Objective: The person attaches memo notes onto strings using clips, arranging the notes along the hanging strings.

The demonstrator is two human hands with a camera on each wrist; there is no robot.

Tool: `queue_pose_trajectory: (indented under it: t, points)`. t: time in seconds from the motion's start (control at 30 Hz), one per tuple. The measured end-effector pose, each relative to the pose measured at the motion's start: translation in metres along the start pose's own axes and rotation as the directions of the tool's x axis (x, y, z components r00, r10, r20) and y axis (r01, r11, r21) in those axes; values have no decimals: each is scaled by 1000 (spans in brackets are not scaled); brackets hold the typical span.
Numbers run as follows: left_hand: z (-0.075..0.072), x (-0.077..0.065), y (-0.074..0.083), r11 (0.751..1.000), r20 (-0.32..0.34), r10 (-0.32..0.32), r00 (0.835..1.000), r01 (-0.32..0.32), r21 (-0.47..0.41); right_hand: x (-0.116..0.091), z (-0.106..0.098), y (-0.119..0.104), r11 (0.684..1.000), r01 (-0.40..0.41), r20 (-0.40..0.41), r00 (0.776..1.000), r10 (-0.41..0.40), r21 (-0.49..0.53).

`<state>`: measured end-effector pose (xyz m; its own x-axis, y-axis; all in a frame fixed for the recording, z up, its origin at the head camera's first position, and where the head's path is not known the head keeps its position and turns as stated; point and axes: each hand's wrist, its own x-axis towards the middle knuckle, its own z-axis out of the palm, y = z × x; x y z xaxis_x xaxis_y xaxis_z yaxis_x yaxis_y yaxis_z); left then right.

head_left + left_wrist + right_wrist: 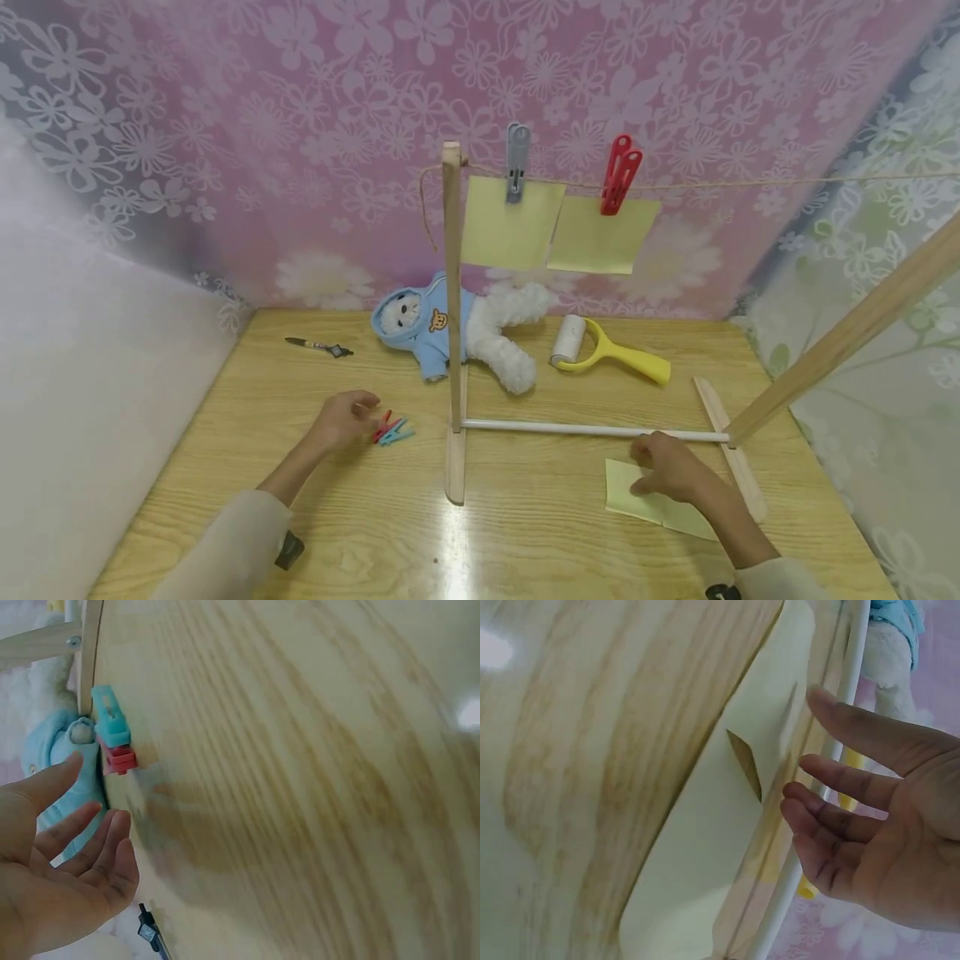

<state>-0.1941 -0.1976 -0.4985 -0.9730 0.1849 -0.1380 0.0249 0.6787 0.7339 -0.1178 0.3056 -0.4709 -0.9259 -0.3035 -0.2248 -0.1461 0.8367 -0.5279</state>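
Note:
My left hand [343,423] hovers just left of two small clothespins on the table, its fingers loosely bent around nothing. One is a red clothespin [118,759], the other a light blue clothespin [111,716], lying against each other. Over on the right, my right hand [671,467] hangs above yellow paper sheets [628,487], thumb and fingers apart with nothing between them. In the right wrist view the sheets [697,847] lie side by side with a narrow gap. Two more yellow sheets hang from a string, under a grey clothespin [516,162] and a red clothespin [621,175].
A wooden post [452,292] and a slanting right post [847,333] carry the string [750,183]; a white rod [555,427] joins them low down. Behind lie a plush toy in a blue hoodie [431,321], a yellow-handled lint roller [637,360] and a pen [318,346].

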Motion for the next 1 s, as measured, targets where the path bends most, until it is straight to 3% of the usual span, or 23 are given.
queue_pose_trajectory:
  t: [0.43, 0.6, 0.83, 1.0]
  points:
    - [9, 2, -4, 983, 67, 129, 989, -137, 123, 3, 11, 12, 998, -35, 11, 999, 35, 49]
    - [9, 3, -5, 966, 46, 175, 983, -181, 183, 3, 12, 14, 996, -40, 6, 999, 39, 77]
    - [7, 3, -5, 942, 6, 162, 987, -156, 297, 1, 11, 11, 998, 5, -10, 1000, -4, 69]
    - [12, 5, -2, 911, -6, 172, 985, -156, 381, -1, 9, 9, 998, -10, -11, 1000, 10, 63]
